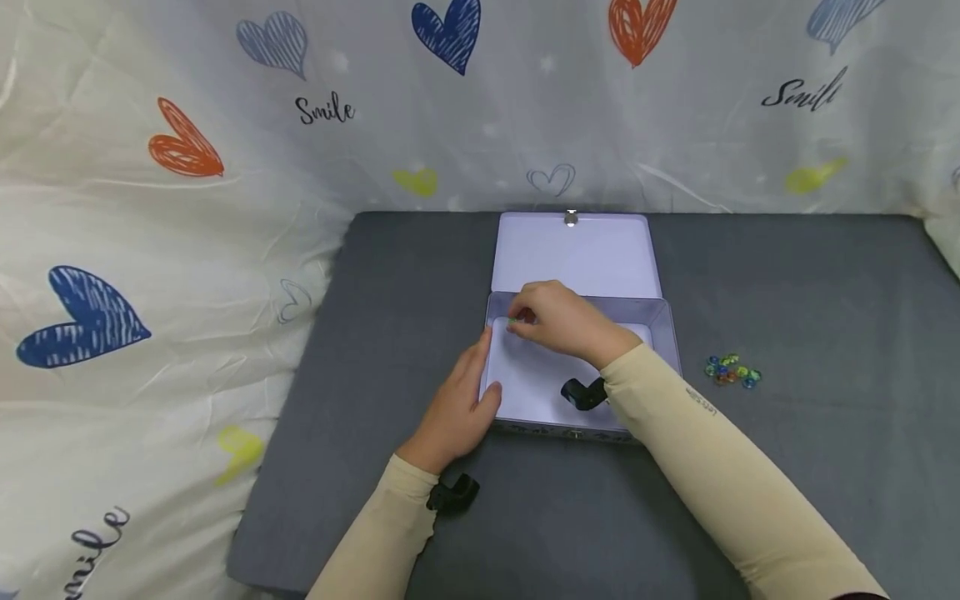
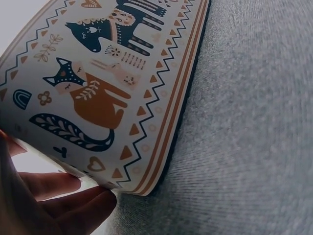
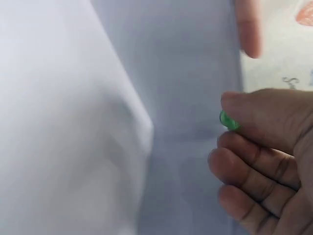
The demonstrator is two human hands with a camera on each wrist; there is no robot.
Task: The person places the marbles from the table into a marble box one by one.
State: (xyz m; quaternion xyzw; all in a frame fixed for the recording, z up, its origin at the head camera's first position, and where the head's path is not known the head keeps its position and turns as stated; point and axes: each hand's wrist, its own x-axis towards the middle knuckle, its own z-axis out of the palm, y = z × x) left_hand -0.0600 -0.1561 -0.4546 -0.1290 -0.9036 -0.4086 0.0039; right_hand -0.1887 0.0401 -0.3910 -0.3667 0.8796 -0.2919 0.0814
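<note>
A shallow box [image 1: 525,392] with a white inside lies on the table, its lid [image 1: 573,254] raised at the back. Above the box's far left corner, my right hand [image 1: 570,321] pinches a small green see-through bead [image 3: 228,121] between thumb and fingers. My left hand [image 1: 457,408] rests along the box's left wall, fingers fairly straight and thumb spread over the near rim. In the left wrist view, its fingers [image 2: 83,208] touch the printed outer surface [image 2: 98,105], which shows a fox and other animals. The right forearm hides part of the box.
A small pile of coloured see-through beads [image 1: 731,371] lies on the grey table [image 1: 825,467], right of the box. A metal clasp [image 1: 571,217] sits on the lid's far edge. A curtain with printed hearts [image 1: 480,125] hangs behind and to the left.
</note>
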